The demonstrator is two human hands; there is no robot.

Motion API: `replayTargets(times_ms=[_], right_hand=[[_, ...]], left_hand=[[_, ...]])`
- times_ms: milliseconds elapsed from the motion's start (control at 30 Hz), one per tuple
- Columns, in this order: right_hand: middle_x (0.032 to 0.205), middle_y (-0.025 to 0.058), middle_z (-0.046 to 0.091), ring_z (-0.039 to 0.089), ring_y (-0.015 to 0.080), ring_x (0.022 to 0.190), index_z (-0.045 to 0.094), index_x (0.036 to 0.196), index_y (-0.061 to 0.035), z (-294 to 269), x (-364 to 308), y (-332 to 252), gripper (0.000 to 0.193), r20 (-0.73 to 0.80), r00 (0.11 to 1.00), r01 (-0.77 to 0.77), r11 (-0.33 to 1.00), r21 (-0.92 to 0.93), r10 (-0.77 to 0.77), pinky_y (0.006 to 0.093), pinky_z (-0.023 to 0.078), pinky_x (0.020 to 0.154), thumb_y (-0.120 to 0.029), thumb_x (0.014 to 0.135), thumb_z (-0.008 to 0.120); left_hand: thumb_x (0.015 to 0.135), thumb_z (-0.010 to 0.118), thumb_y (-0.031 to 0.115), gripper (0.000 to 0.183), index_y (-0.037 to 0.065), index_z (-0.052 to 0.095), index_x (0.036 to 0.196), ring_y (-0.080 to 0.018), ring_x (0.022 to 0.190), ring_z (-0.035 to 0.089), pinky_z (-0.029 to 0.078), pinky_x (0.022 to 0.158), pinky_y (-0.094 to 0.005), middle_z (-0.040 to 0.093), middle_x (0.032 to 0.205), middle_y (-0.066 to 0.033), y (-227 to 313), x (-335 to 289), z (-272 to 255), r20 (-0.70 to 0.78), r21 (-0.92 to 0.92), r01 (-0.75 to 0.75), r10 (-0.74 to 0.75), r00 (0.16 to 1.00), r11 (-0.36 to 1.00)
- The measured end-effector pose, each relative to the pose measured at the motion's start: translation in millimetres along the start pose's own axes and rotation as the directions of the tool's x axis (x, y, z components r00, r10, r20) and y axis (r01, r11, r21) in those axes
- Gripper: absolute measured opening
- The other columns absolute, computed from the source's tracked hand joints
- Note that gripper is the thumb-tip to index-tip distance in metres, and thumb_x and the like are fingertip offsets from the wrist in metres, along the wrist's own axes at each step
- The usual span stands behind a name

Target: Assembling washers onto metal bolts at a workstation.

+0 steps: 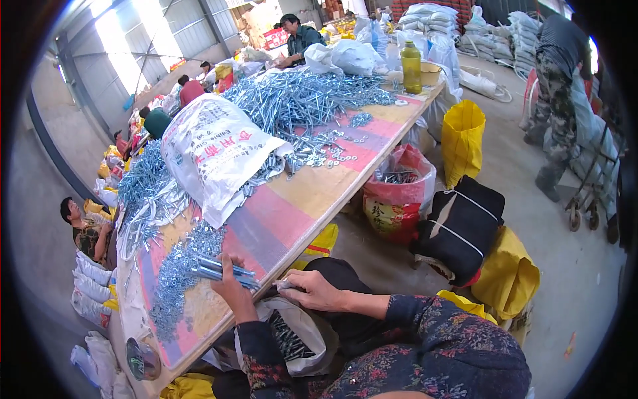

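My left hand [229, 282] grips a bundle of long silver bolts [216, 269] held flat over the table's near edge. Just beyond it lies a heap of small silver nuts and washers [176, 272] on the striped pink and yellow table cover [292, 206]. My right hand [312, 289] sits below the table edge, fingers pinched on a small metal piece I cannot make out. Under both hands a white bag [299, 332] rests in my lap with dark bolts inside. Both forearms wear dark flowered sleeves.
A large white printed sack [212, 153] and big piles of silver bolts [299, 96] cover the long table. A red bag of bolts [399, 193], yellow bags [463, 136], a black bundle [462, 226] stand on the floor at right. Other people sit along the table; one stands far right.
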State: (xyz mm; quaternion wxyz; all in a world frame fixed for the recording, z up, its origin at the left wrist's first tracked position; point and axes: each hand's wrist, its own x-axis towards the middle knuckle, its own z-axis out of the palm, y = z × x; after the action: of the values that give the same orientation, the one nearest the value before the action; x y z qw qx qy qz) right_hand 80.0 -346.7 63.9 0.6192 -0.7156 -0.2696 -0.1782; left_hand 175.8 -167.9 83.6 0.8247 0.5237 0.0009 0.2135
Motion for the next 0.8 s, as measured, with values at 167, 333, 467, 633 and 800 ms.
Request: replayTargets(times_ms=[167, 333, 467, 633, 800], right_hand=[[0.082, 0.0177, 0.058, 0.060, 0.0304, 0.074, 0.060, 0.092, 0.0042, -5.7, 1.3, 0.8, 0.015, 0.004, 1.000, -0.018, 1.000, -0.021, 0.018, 0.0363, 0.046, 0.064, -0.008, 0.086, 0.063], [0.081, 0.0181, 0.057, 0.059, 0.0303, 0.072, 0.060, 0.092, 0.0042, -4.8, 0.2, 5.7, 0.015, 0.010, 0.999, -0.044, 0.999, -0.005, 0.044, 0.0362, 0.046, 0.063, -0.008, 0.085, 0.064], [0.078, 0.0172, 0.056, 0.057, 0.0296, 0.069, 0.058, 0.089, 0.0038, 3.8, -4.6, 22.5, 0.013, 0.006, 0.998, -0.061, 0.998, 0.021, 0.061, 0.0364, 0.045, 0.062, -0.008, 0.085, 0.064], [0.075, 0.0169, 0.053, 0.056, 0.0298, 0.067, 0.057, 0.086, 0.0031, 17.1, -6.2, 19.8, 0.014, 0.055, 0.998, -0.034, 0.998, 0.049, 0.032, 0.0378, 0.043, 0.060, -0.009, 0.085, 0.064], [0.080, 0.0148, 0.062, 0.062, 0.0223, 0.073, 0.062, 0.099, -0.0005, -8.8, -5.5, 27.0, 0.017, -0.061, 0.997, -0.053, 0.998, -0.031, 0.051, 0.0317, 0.049, 0.065, -0.012, 0.086, 0.063]], left_hand=[[0.091, 0.060, 0.006, 0.012, -0.004, 0.057, 0.096, -0.0163, 0.069, 0.063, 0.052, 0.066, -0.0276, 0.063, 0.078, -0.0090, -19.8, 32.4, 16.9, 0.058, 0.226, -0.235, 0.228, 0.972, 0.945], [0.089, 0.060, 0.005, 0.010, -0.003, 0.057, 0.093, -0.0162, 0.069, 0.063, 0.052, 0.066, -0.0275, 0.064, 0.078, -0.0094, -58.5, 48.2, -3.6, 0.068, 0.292, -0.237, 0.227, 0.972, 0.927], [0.088, 0.061, 0.007, 0.010, -0.001, 0.055, 0.087, -0.0147, 0.062, 0.062, 0.049, 0.056, -0.0258, 0.062, 0.073, -0.0070, -42.7, 33.3, 9.3, 0.052, 0.343, -0.064, 0.049, 0.997, 0.937], [0.088, 0.062, 0.009, 0.013, 0.003, 0.052, 0.080, -0.0140, 0.051, 0.058, 0.046, 0.044, -0.0245, 0.058, 0.067, -0.0050, -49.6, 48.7, -0.1, 0.025, 0.341, -0.107, 0.105, 0.994, 0.934], [0.087, 0.063, 0.010, 0.010, 0.001, 0.057, 0.086, -0.0151, 0.052, 0.059, 0.047, 0.046, -0.0254, 0.057, 0.064, -0.0057, -30.1, -5.1, 10.6, 0.084, -0.012, 0.312, -0.310, 0.947, 0.950]])
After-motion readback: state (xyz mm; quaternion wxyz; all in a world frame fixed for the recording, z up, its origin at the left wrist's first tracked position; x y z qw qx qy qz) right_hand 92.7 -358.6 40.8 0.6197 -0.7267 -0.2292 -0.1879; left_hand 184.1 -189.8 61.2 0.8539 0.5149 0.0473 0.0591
